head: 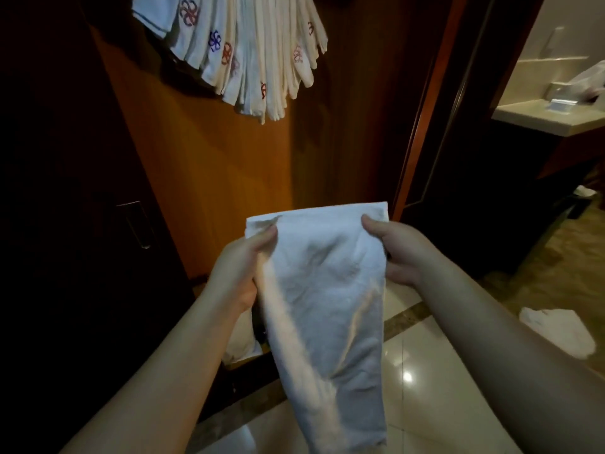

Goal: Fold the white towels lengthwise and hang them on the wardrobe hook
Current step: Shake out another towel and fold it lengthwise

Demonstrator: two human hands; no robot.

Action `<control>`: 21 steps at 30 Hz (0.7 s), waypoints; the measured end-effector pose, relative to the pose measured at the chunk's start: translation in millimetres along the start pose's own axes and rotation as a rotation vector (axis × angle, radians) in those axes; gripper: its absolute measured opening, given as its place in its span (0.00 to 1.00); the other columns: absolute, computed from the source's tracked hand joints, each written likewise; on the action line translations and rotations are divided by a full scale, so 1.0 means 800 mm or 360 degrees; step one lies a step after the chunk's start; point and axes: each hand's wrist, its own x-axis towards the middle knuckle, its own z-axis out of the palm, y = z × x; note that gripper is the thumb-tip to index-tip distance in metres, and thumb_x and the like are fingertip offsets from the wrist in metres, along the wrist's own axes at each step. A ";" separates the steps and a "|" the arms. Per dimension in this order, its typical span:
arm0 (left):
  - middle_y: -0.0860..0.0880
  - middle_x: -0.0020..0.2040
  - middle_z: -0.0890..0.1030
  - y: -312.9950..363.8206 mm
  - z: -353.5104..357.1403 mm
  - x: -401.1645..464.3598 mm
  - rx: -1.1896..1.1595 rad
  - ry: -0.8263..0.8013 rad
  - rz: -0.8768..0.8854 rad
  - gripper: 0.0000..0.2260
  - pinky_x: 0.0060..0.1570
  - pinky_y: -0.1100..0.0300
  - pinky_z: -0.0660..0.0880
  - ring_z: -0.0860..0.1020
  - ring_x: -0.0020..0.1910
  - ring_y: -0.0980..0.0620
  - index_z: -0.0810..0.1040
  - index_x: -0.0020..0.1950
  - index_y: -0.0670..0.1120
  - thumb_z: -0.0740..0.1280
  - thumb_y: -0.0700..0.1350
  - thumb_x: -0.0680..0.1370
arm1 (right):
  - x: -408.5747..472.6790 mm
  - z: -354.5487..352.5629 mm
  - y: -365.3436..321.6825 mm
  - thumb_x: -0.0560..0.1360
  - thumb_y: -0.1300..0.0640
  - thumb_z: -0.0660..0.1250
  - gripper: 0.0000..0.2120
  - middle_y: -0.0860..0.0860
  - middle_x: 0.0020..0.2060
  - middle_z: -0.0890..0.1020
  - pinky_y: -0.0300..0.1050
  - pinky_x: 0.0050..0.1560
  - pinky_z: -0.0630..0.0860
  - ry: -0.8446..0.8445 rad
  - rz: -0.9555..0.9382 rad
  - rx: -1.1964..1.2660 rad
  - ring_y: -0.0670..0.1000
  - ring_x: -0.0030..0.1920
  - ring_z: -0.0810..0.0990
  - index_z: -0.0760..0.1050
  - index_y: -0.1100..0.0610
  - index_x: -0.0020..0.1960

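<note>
Head view: both hands are clamped on one white terry towel (324,290), held up at about 6 o'clock in the frame. The left hand (242,270) pinches its upper left corner, thumb on top, and the right hand (393,250) pinches the upper right corner. The hands are apart, so the top edge is stretched flat between them while the rest hangs down toward the pale glossy tiled floor (425,371). The towel already looks narrowed into a long strip, which I judge to be the lengthwise fold. Holding it by the top corners likely keeps the layers aligned before hanging.

At 12 o'clock a fanned bunch of folded white towels with red and blue embroidered emblems (248,54) hangs against the brown wooden wardrobe door (209,178). The hook itself is out of sight. At 4 o'clock a crumpled white cloth (559,332) lies on the floor, and at 2 o'clock is a pale stone tabletop (543,117).
</note>
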 end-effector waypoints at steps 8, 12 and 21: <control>0.51 0.40 0.85 -0.083 0.038 -0.048 0.0353 0.0380 0.0133 0.11 0.48 0.53 0.79 0.83 0.39 0.56 0.84 0.42 0.53 0.67 0.55 0.80 | -0.040 0.050 0.127 0.82 0.38 0.57 0.15 0.35 0.39 0.83 0.27 0.37 0.73 0.0736 -0.0622 -0.0809 0.33 0.42 0.81 0.77 0.44 0.53; 0.60 0.42 0.85 -0.103 0.054 -0.080 0.0358 0.0246 0.0369 0.06 0.40 0.70 0.77 0.83 0.46 0.60 0.81 0.48 0.56 0.65 0.49 0.82 | -0.056 0.071 0.149 0.78 0.34 0.54 0.19 0.33 0.48 0.82 0.27 0.42 0.75 0.0403 -0.0668 -0.0809 0.35 0.49 0.81 0.76 0.40 0.61; 0.50 0.51 0.85 -0.073 0.045 -0.087 0.0348 0.0171 0.0451 0.25 0.46 0.64 0.80 0.83 0.48 0.60 0.79 0.62 0.47 0.59 0.62 0.76 | -0.064 0.079 0.128 0.77 0.33 0.54 0.18 0.34 0.53 0.82 0.29 0.49 0.77 0.0193 -0.0701 -0.0766 0.37 0.54 0.81 0.74 0.37 0.61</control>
